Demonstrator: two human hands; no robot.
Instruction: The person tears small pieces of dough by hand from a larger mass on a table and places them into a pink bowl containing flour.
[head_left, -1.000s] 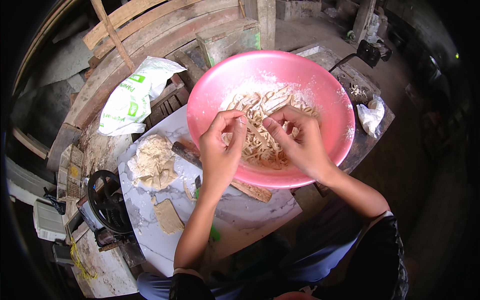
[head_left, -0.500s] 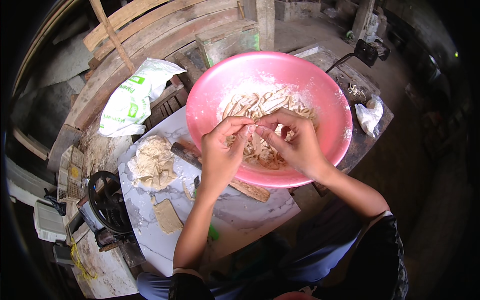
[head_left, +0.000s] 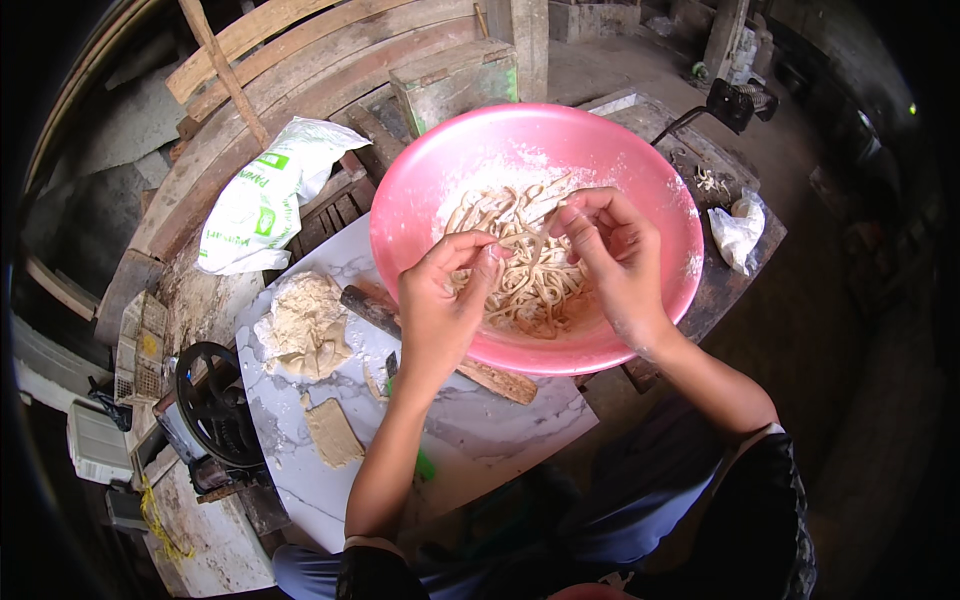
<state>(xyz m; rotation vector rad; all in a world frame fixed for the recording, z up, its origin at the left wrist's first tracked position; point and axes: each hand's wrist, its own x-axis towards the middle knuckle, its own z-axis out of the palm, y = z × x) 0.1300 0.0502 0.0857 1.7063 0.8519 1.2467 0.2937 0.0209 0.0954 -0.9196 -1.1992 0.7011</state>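
Over a large pink basin [head_left: 660,180], both my hands are raised with thumb and forefinger pinched. My left hand [head_left: 440,295] is closed on one end of a pale dough strip [head_left: 524,239]. Slightly higher and to the right, my right hand [head_left: 625,265] pinches the strip too, a small gap from the left fingertips. Beneath them, a tangle of floured dough noodles [head_left: 535,295] lies in the basin, with white flour dusted up its far wall. My wrists and palms hide parts of the near rim.
Left of the basin, a floury dough lump [head_left: 305,325] and a flat dough piece [head_left: 333,433] rest on a marble-patterned board [head_left: 510,430]. A wooden stick [head_left: 497,380] lies beside the rim. Around stand a black handwheel [head_left: 215,405], a white-green bag [head_left: 265,205] and a small plastic bag [head_left: 738,232].
My hands have come apart: the right moved right and up, while the left stayed nearly in place. The dough strip now shows between them, and more noodles are visible below.
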